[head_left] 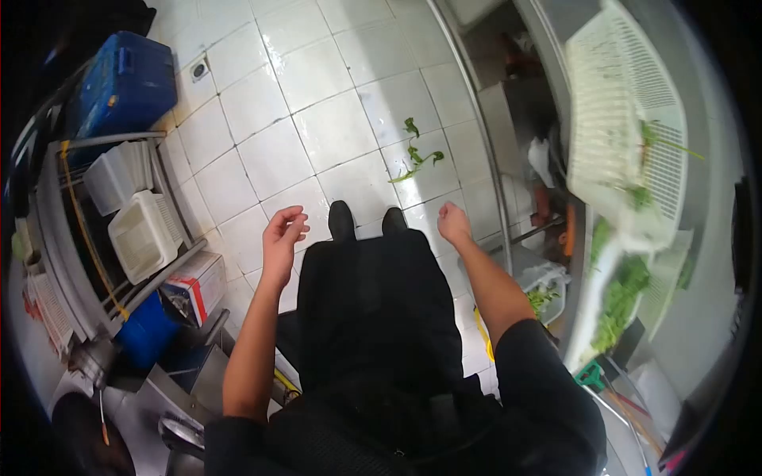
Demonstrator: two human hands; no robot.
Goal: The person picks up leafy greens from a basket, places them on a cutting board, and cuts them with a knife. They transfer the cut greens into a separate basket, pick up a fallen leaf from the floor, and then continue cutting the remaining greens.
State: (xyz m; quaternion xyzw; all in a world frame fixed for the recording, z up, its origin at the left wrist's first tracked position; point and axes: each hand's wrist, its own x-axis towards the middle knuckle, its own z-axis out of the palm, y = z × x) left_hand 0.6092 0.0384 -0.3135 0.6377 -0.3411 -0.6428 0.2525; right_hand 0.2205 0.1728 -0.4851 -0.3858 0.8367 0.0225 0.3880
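Note:
My left hand (286, 228) hangs in the air left of my dark clothing, its fingers slightly bent and apart, holding nothing. On the other side my right hand (454, 224) is also in mid-air, the fingers curled in, with nothing visible in them. Neither hand touches an object. Green leaf scraps (414, 159) lie on the white tiled floor (278, 103) ahead of my shoes, nearest to my right hand. To the right, a white plastic basket (667, 135) rests on a metal counter, with some green stems at its lower end.
Leafy greens (623, 301) lie further along the right counter. Beneath it sits a clear container (548, 289) with greens. On the left stand a metal rack with white plastic bins (145, 238), a blue box (131, 83) and a cardboard box (202, 285). A floor drain (199, 70) lies ahead.

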